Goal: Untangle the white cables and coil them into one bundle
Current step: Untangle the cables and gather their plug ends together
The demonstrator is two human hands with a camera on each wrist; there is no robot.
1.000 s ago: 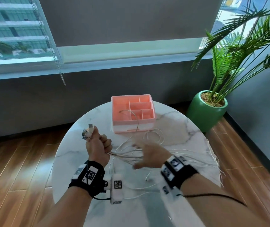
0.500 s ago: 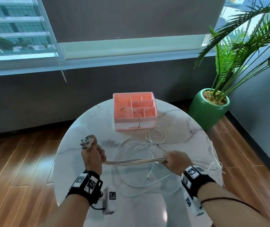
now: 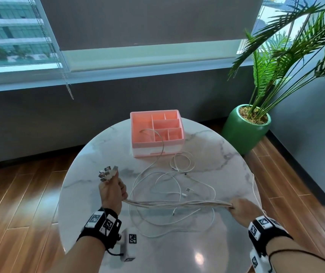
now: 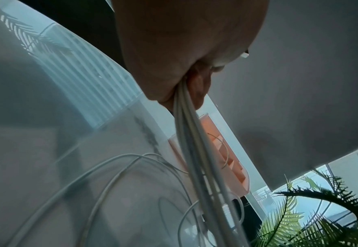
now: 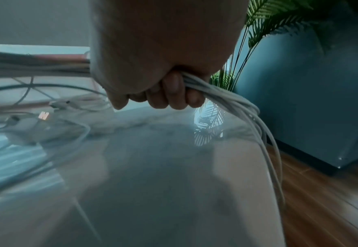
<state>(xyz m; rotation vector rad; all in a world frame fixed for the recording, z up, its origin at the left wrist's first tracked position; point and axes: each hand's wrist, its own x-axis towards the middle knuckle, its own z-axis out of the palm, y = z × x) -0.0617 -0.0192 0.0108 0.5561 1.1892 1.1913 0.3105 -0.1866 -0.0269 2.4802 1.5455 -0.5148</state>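
Several white cables (image 3: 177, 204) run taut in a straight bunch between my two hands above the round marble table (image 3: 90, 174). My left hand (image 3: 111, 191) grips one end in a fist, with the metal plugs (image 3: 107, 172) sticking up above it. My right hand (image 3: 242, 208) grips the bunch near the table's right edge, and the cable ends (image 5: 247, 117) trail out past it over the rim. Loose white loops (image 3: 169, 194) lie on the table under the bunch. In the left wrist view the cables (image 4: 194, 150) leave my fist downward.
A pink divided organiser box (image 3: 156, 133) stands at the table's far side, with one cable looping into it. A green potted palm (image 3: 246, 133) stands on the wooden floor at the right. A grey wall and window lie behind.
My right hand closed on the cable bunch and slid along it to the right, drawing it straight and taut. The left hand stayed in place holding the plug end.
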